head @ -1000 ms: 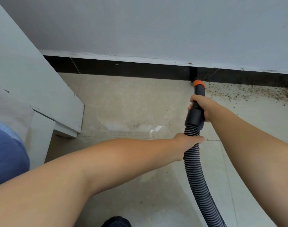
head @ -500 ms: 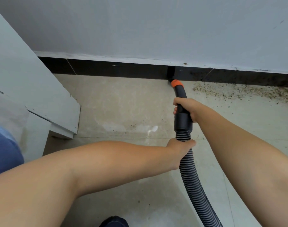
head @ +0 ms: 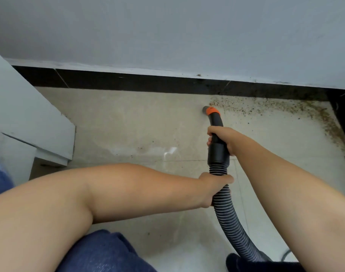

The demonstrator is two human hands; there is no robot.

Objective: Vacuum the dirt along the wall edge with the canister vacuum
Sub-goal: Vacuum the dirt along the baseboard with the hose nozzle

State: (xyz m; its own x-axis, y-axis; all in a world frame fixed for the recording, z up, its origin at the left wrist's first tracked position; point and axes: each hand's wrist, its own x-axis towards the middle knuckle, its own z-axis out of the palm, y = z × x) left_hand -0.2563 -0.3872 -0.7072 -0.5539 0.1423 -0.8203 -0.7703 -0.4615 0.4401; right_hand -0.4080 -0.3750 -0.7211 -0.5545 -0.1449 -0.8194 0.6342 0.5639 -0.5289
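Both hands on the vacuum hose, nozzle low near the dirty wall edge.

Right hand (head: 221,141) wrapped round the black handle (head: 217,148); left hand (head: 213,185) just behind it, gripping the ribbed hose (head: 228,216). Ahead of the right hand, orange-collared nozzle (head: 211,111) at the near end of a dirt (head: 265,107) band, along the black baseboard (head: 148,83) and off to the right.

Home interior: tiled floor (head: 140,122), black skirting (head: 128,83) under painted wall (head: 167,32).
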